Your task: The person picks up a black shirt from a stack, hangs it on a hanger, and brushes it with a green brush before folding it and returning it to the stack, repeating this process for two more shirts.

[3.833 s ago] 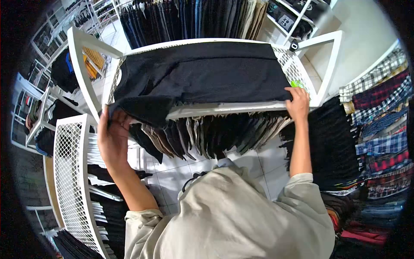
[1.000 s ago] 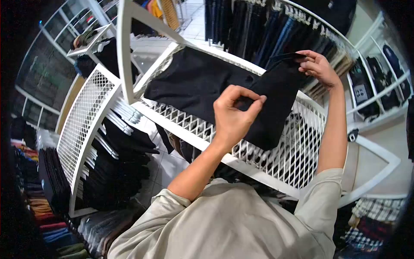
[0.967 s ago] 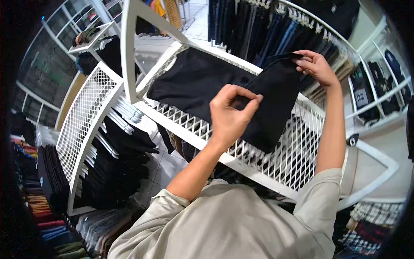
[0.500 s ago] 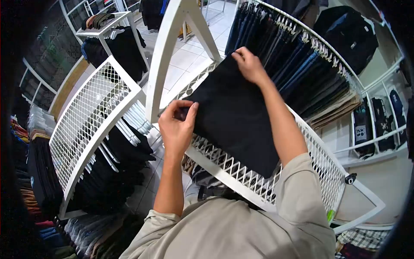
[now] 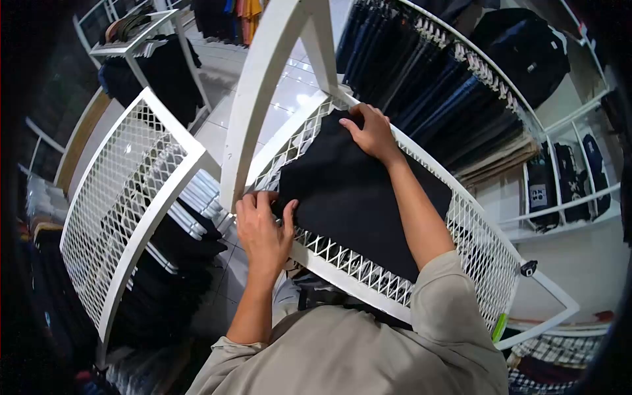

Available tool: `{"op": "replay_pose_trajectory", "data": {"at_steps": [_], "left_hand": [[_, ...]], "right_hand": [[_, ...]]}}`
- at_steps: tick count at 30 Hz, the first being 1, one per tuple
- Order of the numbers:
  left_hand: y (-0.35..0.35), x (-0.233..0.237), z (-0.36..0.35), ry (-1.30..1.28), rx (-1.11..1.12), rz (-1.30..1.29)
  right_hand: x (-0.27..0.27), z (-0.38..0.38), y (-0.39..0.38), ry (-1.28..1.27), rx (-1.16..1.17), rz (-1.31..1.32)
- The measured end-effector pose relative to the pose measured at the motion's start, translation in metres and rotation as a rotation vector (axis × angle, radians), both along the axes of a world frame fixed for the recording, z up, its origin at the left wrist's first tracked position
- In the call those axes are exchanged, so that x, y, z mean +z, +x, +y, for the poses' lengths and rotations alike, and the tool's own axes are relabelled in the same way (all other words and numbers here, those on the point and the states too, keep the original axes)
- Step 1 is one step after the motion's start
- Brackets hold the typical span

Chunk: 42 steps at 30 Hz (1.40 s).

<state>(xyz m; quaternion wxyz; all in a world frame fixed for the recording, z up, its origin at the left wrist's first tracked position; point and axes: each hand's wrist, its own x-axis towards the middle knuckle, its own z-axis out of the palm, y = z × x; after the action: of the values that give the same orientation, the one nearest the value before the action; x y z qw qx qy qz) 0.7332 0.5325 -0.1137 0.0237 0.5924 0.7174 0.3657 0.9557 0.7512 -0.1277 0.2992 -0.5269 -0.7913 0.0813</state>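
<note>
A black cloth garment (image 5: 349, 191) lies spread over the white wire mesh shelf (image 5: 487, 263) in front of me. My left hand (image 5: 264, 224) is at its left corner, fingers curled and thumb bent toward them, with the garment's edge between them. At the upper edge, my right hand (image 5: 372, 131) bends over the cloth, its thumb and fingers closed round the fabric near the top corner. Part of the right side of the garment is hidden behind my right forearm.
A white frame post (image 5: 247, 105) rises beyond the shelf. Jeans (image 5: 401, 72) hang on a curved rail at the upper right. Another mesh-topped rack (image 5: 125, 197) with dark clothes on white hangers stands at the left. Folded checked cloth (image 5: 559, 349) is at the lower right.
The garment's upper part has come down onto the mesh. My right hand has moved down and nearer, my left hand slightly down, and the view has shifted a little.
</note>
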Motion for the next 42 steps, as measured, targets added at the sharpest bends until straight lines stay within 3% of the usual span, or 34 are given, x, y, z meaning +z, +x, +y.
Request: {"op": "replay_pose_trajectory", "data": {"at_steps": [1,3,4,9,11,19,21,25,26,29,32,35,36,37,39,42], "left_hand": [[-0.002,-0.001,0.001,-0.009,-0.021,0.003],[-0.005,0.004,0.000,-0.041,-0.089,0.002],[-0.004,0.011,-0.003,-0.047,-0.101,-0.023],[0.001,0.039,-0.002,0.021,-0.185,-0.270],[0.012,0.069,-0.006,0.115,-0.226,-0.293],[0.076,0.170,-0.001,0.498,-0.791,-0.576],[0.101,0.195,0.005,0.453,-0.965,-0.620],[0.158,0.226,0.031,0.251,-1.219,-0.409],[0.175,0.228,0.036,0.214,-1.276,-0.406],[0.232,0.224,0.050,0.141,-1.300,-0.297],[0.275,0.213,0.057,0.360,-1.338,-0.199],[0.288,0.220,0.022,0.482,-1.256,-0.215],[0.289,0.217,0.007,0.604,-1.257,-0.233],[0.284,0.219,-0.021,0.783,-1.195,-0.109],[0.276,0.197,-0.049,0.866,-1.218,-0.076],[0.256,0.125,-0.088,0.766,-1.236,-0.006]], "right_hand": [[0.005,-0.001,0.002,-0.005,-0.020,-0.002],[0.017,-0.009,0.006,-0.117,0.079,0.254],[0.037,-0.023,0.005,-0.138,0.024,0.232],[0.090,-0.071,0.057,0.011,0.037,0.483],[0.118,-0.098,0.081,0.081,0.064,0.608],[0.208,-0.251,0.212,0.449,-0.094,0.623],[0.229,-0.298,0.230,0.452,-0.129,0.663],[0.244,-0.361,0.293,0.321,-0.177,0.609],[0.248,-0.374,0.307,0.262,-0.313,0.460],[0.240,-0.392,0.348,0.154,-0.308,0.450],[0.237,-0.408,0.375,0.235,-0.482,0.173],[0.242,-0.435,0.371,0.426,-0.503,0.197],[0.239,-0.446,0.377,0.437,-0.640,0.085],[0.233,-0.459,0.373,0.524,-0.611,0.068],[0.213,-0.493,0.356,0.611,-0.625,-0.027],[0.160,-0.543,0.317,0.362,-0.698,-0.037]]}}
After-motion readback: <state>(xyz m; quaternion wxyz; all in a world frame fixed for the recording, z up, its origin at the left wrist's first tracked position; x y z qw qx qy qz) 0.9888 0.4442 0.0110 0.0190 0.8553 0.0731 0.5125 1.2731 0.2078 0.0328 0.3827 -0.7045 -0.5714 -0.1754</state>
